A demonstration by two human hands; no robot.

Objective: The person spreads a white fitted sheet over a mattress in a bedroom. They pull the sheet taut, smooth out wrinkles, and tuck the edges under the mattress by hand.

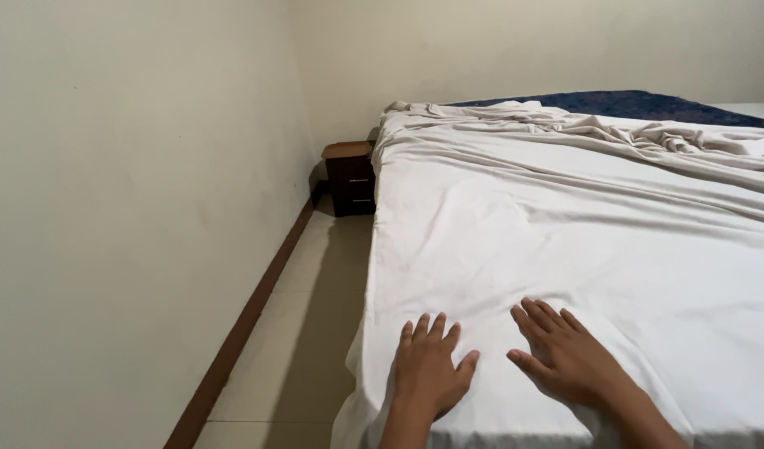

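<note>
A white sheet [565,216] covers the bed, smooth near me and bunched in folds toward the far end. My left hand [430,367] lies flat on the sheet near the bed's left edge, fingers spread. Beside it, my right hand [565,353] also rests palm down on the sheet with fingers apart. Neither hand holds anything. A dark blue patterned mattress [640,104] shows at the far end where the sheet stops.
A cream wall [133,208] runs along the left with a brown skirting board [249,316]. Between wall and bed is a narrow strip of pale tiled floor [307,333]. A small dark wooden bedside cabinet [350,179] stands in the far corner.
</note>
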